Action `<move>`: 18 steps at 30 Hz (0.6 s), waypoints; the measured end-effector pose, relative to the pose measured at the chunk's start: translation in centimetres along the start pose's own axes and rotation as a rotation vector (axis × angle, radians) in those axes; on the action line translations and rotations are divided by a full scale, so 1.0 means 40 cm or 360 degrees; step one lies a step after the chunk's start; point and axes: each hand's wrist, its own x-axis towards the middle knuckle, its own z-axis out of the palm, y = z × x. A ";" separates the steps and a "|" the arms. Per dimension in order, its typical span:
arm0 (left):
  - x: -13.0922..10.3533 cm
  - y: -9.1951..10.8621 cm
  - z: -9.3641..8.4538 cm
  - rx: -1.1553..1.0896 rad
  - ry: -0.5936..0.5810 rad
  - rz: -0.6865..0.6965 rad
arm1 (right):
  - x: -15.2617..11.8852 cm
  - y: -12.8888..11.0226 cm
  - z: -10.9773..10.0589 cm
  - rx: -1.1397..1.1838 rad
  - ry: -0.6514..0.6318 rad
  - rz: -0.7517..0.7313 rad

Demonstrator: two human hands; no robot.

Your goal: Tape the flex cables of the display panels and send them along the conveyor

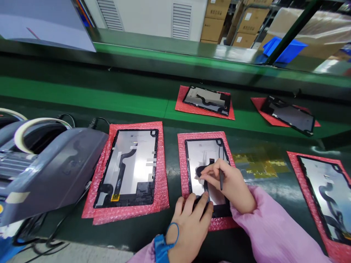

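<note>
In front of me a tablet screen panel [195,153], back side up, lies on a sheet of pink bubble wrap [181,140]. My left hand [189,223] rests on the panel's lower part, fingers apart and slightly bent, holding nothing; it covers part of the black flex cable. Over the middle of the panel, my right hand [227,182] is closed, with dark, slender tweezers [221,179] tucked between its fingers. Its thumb and index finger are pinched together at the black flex cable [199,170]. Whether they grip the cable is hard to make out.
Left of me another panel [137,157] lies on pink wrap, beside a grey tape dispenser [63,164] with cables. More panels lie on wrap at the back [208,98], far right [287,113] and right edge [326,182]. Amber film [257,164] lies right of my work.
</note>
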 end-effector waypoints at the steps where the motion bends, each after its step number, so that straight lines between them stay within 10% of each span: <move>1: 0.002 -0.001 0.000 -0.0005 0.0000 0.0018 | -0.002 -0.007 -0.007 0.0021 0.0033 0.0007; 18: 0.018 -0.011 0.012 -0.0068 0.0018 0.0123 | 0.072 0.085 0.016 0.0381 -0.0258 0.0213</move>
